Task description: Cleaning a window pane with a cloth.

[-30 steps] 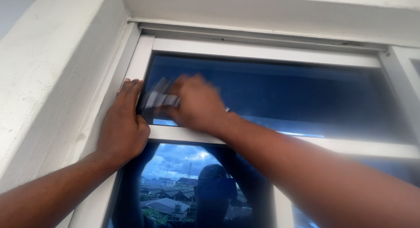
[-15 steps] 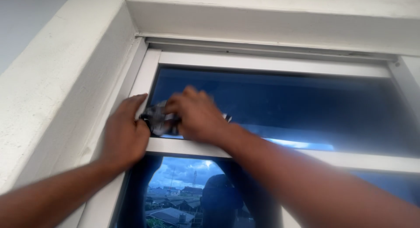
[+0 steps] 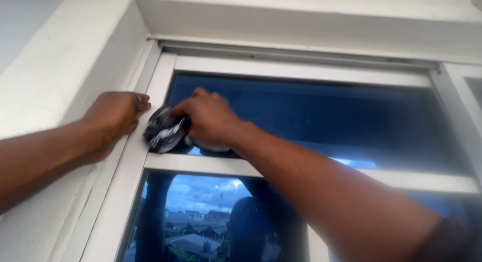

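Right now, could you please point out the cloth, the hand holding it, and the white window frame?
cloth [image 3: 163,133], head view, on the crumpled dark part left of the fingers.
right hand [image 3: 211,119], head view, on the back of the hand.
window frame [image 3: 301,71], head view, on the top rail.

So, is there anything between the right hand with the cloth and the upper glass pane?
Nothing visible. The right hand presses the crumpled dark cloth against the lower left corner of the upper glass pane. The left hand rests beside it on the white window frame, not on the glass.
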